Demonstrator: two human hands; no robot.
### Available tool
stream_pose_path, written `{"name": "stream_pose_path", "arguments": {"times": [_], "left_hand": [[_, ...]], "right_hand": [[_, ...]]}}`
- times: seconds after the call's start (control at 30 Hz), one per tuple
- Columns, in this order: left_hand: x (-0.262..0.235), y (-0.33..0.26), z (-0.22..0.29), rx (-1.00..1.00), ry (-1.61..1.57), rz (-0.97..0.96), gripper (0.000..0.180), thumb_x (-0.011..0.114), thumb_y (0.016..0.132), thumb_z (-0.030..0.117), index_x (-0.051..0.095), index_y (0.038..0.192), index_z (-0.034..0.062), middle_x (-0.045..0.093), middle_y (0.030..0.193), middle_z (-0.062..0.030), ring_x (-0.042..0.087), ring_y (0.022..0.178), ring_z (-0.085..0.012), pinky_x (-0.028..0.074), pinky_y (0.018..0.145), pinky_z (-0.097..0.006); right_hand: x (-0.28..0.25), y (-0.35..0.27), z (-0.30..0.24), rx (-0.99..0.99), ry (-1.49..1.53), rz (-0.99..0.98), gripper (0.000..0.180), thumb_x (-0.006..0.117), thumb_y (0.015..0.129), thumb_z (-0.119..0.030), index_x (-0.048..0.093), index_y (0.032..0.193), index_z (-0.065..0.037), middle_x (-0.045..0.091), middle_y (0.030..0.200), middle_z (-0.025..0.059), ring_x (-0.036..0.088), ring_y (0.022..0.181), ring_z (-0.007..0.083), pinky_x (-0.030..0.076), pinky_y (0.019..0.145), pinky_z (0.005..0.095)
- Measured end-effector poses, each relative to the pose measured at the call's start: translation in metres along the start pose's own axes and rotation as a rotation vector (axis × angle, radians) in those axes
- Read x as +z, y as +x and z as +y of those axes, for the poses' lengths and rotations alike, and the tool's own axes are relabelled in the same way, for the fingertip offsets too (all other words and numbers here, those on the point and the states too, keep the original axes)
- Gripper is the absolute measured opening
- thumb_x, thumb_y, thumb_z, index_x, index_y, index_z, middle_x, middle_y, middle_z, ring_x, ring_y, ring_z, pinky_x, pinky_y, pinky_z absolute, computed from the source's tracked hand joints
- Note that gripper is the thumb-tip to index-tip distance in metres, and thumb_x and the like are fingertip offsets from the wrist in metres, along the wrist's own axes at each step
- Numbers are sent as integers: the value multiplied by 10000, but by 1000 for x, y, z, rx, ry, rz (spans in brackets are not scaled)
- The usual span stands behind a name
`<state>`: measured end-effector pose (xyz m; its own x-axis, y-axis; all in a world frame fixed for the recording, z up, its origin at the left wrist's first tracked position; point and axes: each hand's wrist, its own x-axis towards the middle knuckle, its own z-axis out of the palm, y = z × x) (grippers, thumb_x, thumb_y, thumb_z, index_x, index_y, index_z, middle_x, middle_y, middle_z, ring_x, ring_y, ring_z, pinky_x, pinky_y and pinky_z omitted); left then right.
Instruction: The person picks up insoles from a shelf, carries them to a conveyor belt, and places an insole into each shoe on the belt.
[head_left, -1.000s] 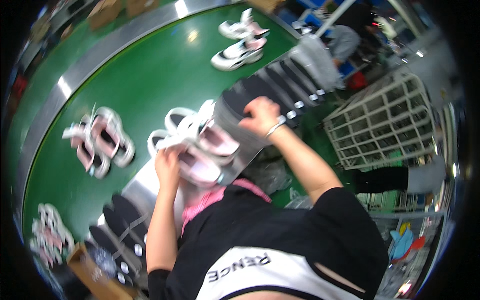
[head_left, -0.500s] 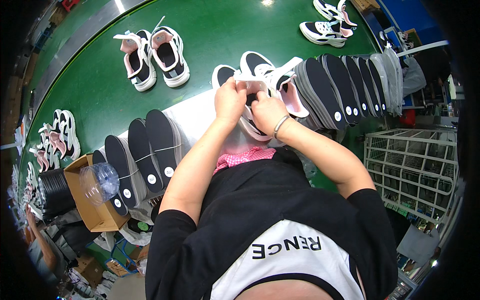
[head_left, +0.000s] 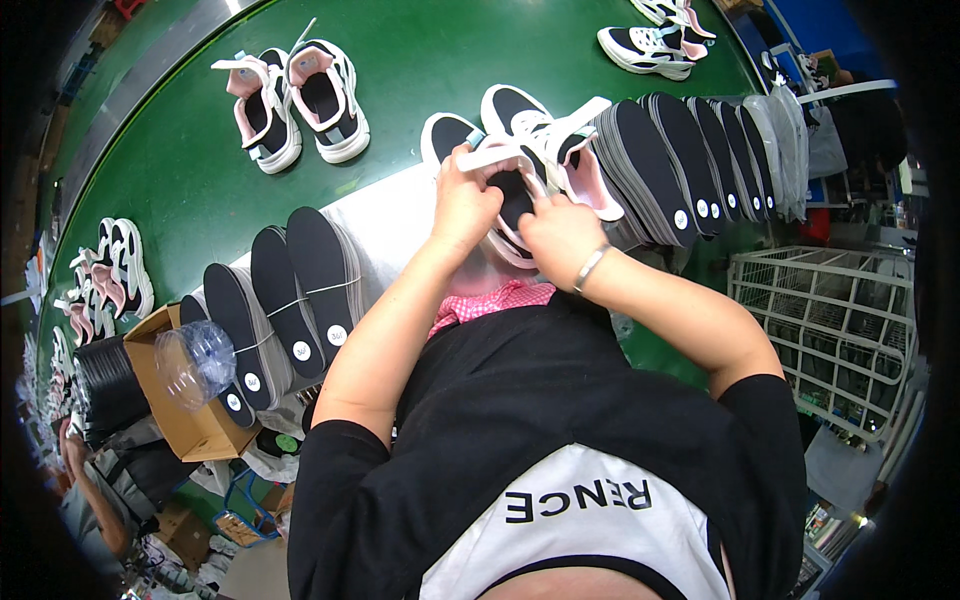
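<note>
Both my hands are on one black-and-white sneaker (head_left: 513, 200) with a pink lining, its toe pointing away from me. My left hand (head_left: 465, 207) is closed on the left side of its opening, by the white tongue. On the other side, my right hand (head_left: 562, 237) pinches the collar, the fingertips partly hidden. Between them the opening is spread, and the dark inside shows. The mate sneaker (head_left: 580, 165) stands close against it on the right, its white tongue sticking out and its pink lining visible.
Stacks of black insoles (head_left: 640, 170) line the right side; banded insole stacks (head_left: 318, 285) stand at left beside a cardboard box (head_left: 205, 430) with clear plastic. More sneakers (head_left: 325, 100) sit on the green conveyor (head_left: 430, 60). A white wire cart (head_left: 825, 330) stands at right; another person's arm (head_left: 95, 490) shows lower left.
My right hand has shifted from inside the sneaker's opening to its right collar. The opening is spread wider, showing more of the dark inside. My left hand stays by the tongue.
</note>
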<state>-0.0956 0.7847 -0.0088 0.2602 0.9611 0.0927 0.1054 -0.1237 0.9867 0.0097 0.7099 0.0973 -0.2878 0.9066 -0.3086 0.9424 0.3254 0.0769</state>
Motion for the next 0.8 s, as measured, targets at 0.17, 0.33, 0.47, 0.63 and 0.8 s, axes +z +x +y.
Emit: {"name": "stream_pose_path", "arguments": {"times": [0.17,0.33,0.47,0.63,0.8], "left_hand": [[-5,-7,5,-37,84,27,412,484,603,-63,428,1011,-53,546,930,-133,527,895,-201,416,781,-279],[-9,-13,16,-85,98,31,444,514,623,-36,433,1059,-29,534,961,-118,517,891,-191,404,780,-269],[-10,-11,19,-113,-48,59,416,512,584,-15,459,997,-32,514,947,-186,518,901,-298,409,807,-331],[-9,-9,15,-61,-7,48,416,514,586,-14,463,998,-39,514,947,-189,519,902,-303,410,805,-330],[-9,-12,24,-34,81,65,432,508,587,-10,466,1016,-40,503,958,-204,510,903,-326,406,812,-346]], "right_hand": [[24,27,4,-125,20,23,158,495,714,-142,616,767,-56,585,795,105,570,779,237,476,638,344],[26,52,6,24,222,-282,174,494,723,-133,621,795,-38,608,837,159,593,792,255,459,701,348],[33,70,12,-80,144,-497,222,563,649,-105,629,851,-42,601,855,171,585,823,268,456,718,340],[25,80,12,-186,75,-705,257,561,655,-111,624,896,-49,588,947,162,565,903,257,433,782,320],[24,71,2,-37,4,-466,379,475,748,-175,515,1117,-96,472,1177,125,409,1128,232,264,961,333]]}}
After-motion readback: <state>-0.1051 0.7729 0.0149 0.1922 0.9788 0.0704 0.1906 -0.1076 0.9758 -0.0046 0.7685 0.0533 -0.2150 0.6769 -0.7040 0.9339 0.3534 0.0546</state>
